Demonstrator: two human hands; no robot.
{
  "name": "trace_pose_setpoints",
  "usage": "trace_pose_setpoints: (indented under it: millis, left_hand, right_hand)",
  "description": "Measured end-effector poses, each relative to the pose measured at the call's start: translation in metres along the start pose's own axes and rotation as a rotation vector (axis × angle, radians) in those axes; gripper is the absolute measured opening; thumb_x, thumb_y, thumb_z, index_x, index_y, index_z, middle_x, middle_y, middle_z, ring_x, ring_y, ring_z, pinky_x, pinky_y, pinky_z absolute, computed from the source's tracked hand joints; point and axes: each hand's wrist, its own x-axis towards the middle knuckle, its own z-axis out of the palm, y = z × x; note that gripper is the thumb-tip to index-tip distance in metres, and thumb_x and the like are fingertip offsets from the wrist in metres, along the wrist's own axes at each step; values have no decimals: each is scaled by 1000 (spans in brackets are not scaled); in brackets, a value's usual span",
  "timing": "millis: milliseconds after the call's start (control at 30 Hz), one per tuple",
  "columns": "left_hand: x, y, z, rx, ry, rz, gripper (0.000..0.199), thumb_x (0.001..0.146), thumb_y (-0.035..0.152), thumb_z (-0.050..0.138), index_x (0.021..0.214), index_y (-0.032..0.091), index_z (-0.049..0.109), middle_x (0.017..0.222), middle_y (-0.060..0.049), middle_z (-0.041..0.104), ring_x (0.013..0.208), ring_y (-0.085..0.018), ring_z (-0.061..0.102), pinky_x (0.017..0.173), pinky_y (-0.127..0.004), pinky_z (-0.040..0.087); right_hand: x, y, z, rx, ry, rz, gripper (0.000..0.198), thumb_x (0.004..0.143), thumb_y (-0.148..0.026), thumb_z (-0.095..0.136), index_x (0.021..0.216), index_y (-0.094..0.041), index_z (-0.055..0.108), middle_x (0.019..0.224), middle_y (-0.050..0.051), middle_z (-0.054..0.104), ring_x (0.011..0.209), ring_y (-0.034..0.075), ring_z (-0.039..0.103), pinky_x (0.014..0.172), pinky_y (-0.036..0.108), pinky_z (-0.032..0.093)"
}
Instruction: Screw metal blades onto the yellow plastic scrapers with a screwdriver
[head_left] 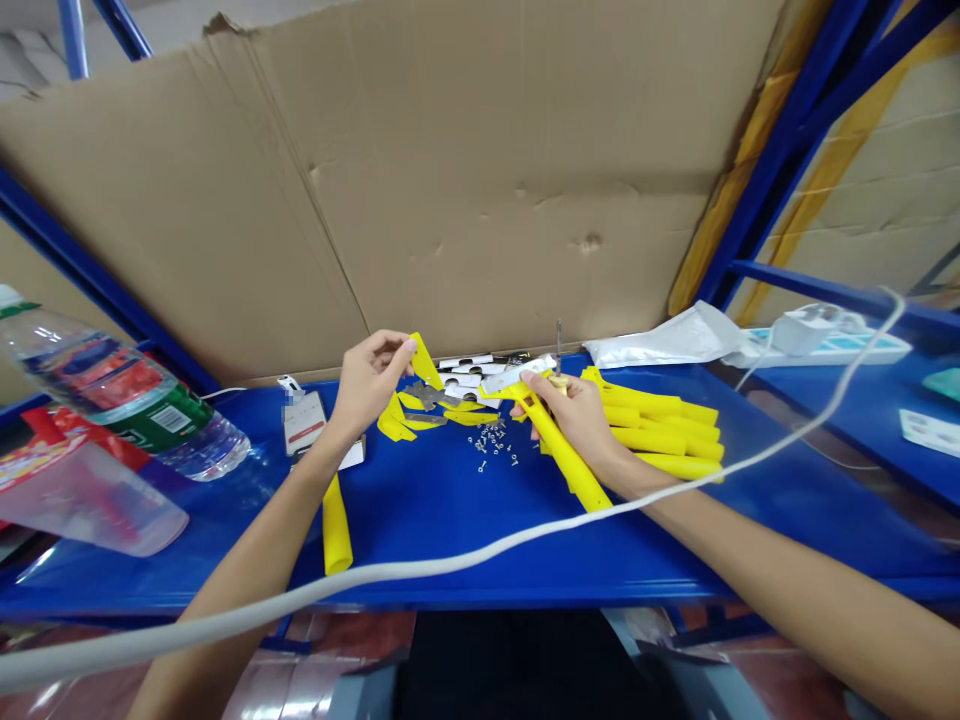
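Note:
My left hand point(369, 375) pinches a flat yellow plastic cover plate point(425, 361) between thumb and fingers, just above the blue table. Closed around a yellow scraper handle point(568, 458), my right hand point(576, 412) also has a screwdriver point(559, 345) in it, its thin shaft pointing up. A flat metal blade point(513, 376) lies across the handle's head, under my right thumb. Between the hands, small screws point(491, 440) are scattered on the table. Several yellow plates point(397, 418) and grey metal pieces point(427, 395) lie below my left hand. More yellow handles point(667, 437) are piled beside my right hand.
A white cable point(480, 553) runs across the foreground. On the left are a water bottle point(157, 400), a plastic cup point(97, 500), a phone-like device point(304, 420) and a yellow tube point(337, 530). A cardboard wall point(480, 180) closes the back; a silvery bag point(667, 338) lies back right.

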Motion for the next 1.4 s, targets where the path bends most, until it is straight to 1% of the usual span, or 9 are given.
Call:
trace_pose_setpoints:
  millis: [100,200,367,600,800,967,1133,1300,1400]
  left_hand:
    - [-3,3,11,-426,37,-235,23,87,33,86,99,17,73,74,0,71,70,-14,70,75,-27,59]
    - [-10,3,23,-641,-30,-447,36,80,22,89,112,17,74,81,-3,77,79,-16,77,83,-30,63]
    - [-33,6,45,-599,-145,-539,31,79,30,92,104,16,81,104,-9,83,94,-19,78,90,-32,62]
    - [-45,12,55,-525,-257,-561,29,74,35,97,80,16,76,97,-7,80,88,-17,71,78,-28,55]
    - [-45,7,56,-557,-321,-642,33,73,35,98,88,14,77,101,-9,80,92,-19,73,77,-29,58]
    - [-44,6,53,-463,-374,-523,37,75,34,96,106,18,82,104,-9,81,90,-21,74,71,-30,59]
    - [-41,7,49,-323,-473,-367,46,82,39,91,124,24,85,128,-12,80,101,-27,76,71,-33,61]
    - [-41,0,44,-180,-554,-233,44,89,42,84,132,31,83,138,-10,78,100,-28,76,66,-32,61]
    - [-40,0,41,-118,-560,-193,44,90,42,83,133,32,82,137,-9,78,101,-28,77,68,-32,62]
  right_hand:
    - [0,1,1,-9,-5,17,50,78,-62,89,74,-17,69,72,9,81,39,14,63,37,22,50]
    - [-1,3,1,-22,-33,29,47,80,-60,88,76,-16,71,72,9,82,40,14,63,37,22,51]
    - [-4,5,5,-51,-94,53,39,80,-54,89,79,-17,74,68,7,80,42,16,64,38,25,53]
    - [-9,1,10,-77,-177,53,36,84,-53,86,83,-18,78,71,5,81,44,16,64,42,27,55]
    - [-9,1,9,-75,-216,75,34,85,-50,87,85,-18,76,77,5,83,46,14,64,46,26,55]
    - [-8,3,8,-95,-235,82,36,88,-54,84,85,-19,75,79,4,83,48,14,64,48,25,54]
    - [-7,3,7,-97,-279,88,40,90,-59,81,93,-19,77,83,5,84,50,13,64,49,24,53]
    - [-9,3,7,-156,-306,87,50,93,-68,74,82,-19,75,70,4,79,50,14,63,50,24,51]
    - [-8,6,5,-159,-308,96,46,94,-65,75,88,-19,75,77,5,82,51,14,64,50,24,51]
